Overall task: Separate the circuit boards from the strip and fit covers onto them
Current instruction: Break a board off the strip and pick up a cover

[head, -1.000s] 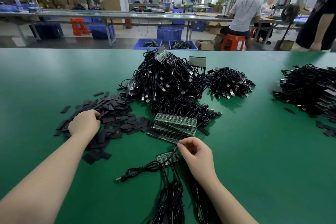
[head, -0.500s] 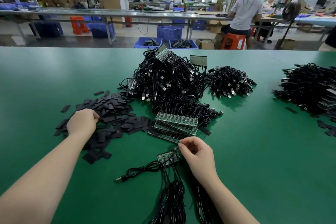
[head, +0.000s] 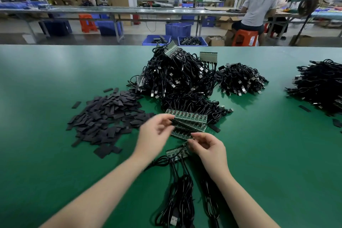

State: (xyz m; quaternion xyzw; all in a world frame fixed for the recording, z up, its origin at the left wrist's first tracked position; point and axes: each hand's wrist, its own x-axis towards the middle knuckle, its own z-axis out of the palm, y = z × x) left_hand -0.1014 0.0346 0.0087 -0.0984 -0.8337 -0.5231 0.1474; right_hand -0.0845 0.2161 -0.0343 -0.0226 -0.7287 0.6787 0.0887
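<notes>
Nearest, black cables (head: pixel 182 196) trail toward the viewer across the green bench (head: pixel 268 153), a USB plug showing at the bottom edge. They run up to a short strip of circuit boards (head: pixel 176 152) lying just beyond. Both forearms reach in from the near edge and converge over it. The right hand (head: pixel 208 147) is palm-down, its fingers curled and pinching the right end of that strip between thumb and fingertips. The left hand (head: pixel 154 135) hovers just left of it – blurred, fingers loosely spread, reaching toward the near-left corner of a stack of longer board strips (head: pixel 188 122); whether it holds anything cannot be told.

Left of the hands lies a loose pile of flat black covers (head: pixel 105 116), a few strays scattered round it. Behind the stacked strips rises a big tangled heap of cables (head: pixel 175 77) with more board strips poking out – a smaller bundle (head: pixel 240 81) sits to its right, and another heap (head: pixel 320 85) lies at the far right. Beyond the bench, a seated person (head: pixel 258 5) works at another table.
</notes>
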